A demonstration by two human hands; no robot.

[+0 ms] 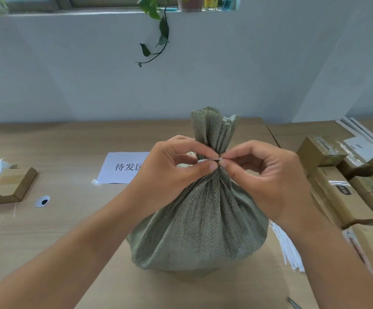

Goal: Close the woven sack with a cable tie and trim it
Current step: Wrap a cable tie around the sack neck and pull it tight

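Bare forearms reach in; the left hand point(176, 168) and right hand point(261, 175) pinch a white cable tie point(205, 161) round the gathered neck of the green woven sack point(201, 221) on the wooden table point(69, 219); cardboard boxes point(341, 188) crowd the right; loose white ties point(287, 248) lie beside the sack.

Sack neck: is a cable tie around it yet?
Yes, a white cable tie circles the gathered neck of the sack, pinched by both hands' fingers.
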